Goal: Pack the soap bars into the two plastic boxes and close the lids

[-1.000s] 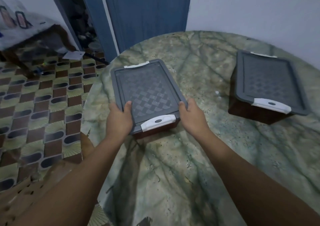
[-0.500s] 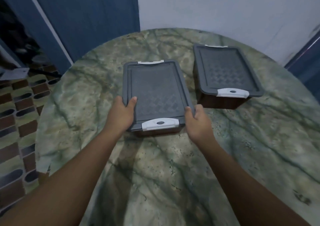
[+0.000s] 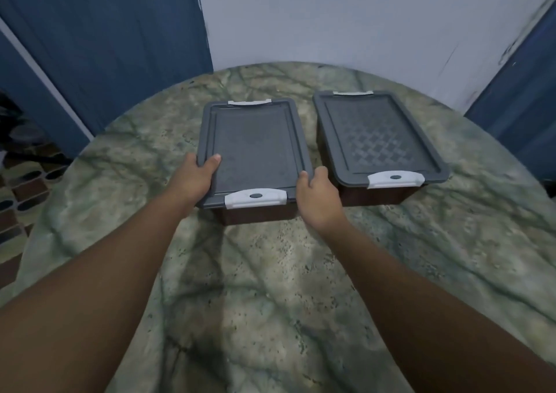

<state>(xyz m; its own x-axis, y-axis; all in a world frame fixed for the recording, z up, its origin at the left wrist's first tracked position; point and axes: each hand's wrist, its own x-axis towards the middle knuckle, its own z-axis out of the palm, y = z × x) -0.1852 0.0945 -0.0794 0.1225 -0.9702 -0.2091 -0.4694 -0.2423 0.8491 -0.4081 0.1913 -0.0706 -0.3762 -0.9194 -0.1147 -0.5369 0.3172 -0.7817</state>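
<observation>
Head view, toward the far edge of the round green marbled surface (image 3: 270,287): two plastic boxes, side by side, long sides nearly parallel, a narrow gap between them. Both have dark brown bodies, grey lids and white latches at the near and far ends.

Left box (image 3: 255,149): lid on, near latch (image 3: 255,198) lying flat against the lid edge. Left hand (image 3: 192,179) grips its left long edge close to the near corner, thumb on top of the lid, the other fingers wrapped under the rim and out of sight. Right hand (image 3: 316,197) grips the right long edge at the near corner, thumb tip on the lid rim, fingers curled down the side into the gap between the boxes. Cannot tell whether the box rests on the surface or is lifted just clear of it.

Right box (image 3: 379,140): lid on, near latch (image 3: 395,179) down, untouched by either hand, sitting nearer the far right edge of the surface.

Soap bars: none visible; lids opaque, contents cannot be told.

Behind the surface: pale wall (image 3: 346,16), blue panels (image 3: 105,46) to left and right. Patterned floor tiles (image 3: 27,188) beyond the left edge
</observation>
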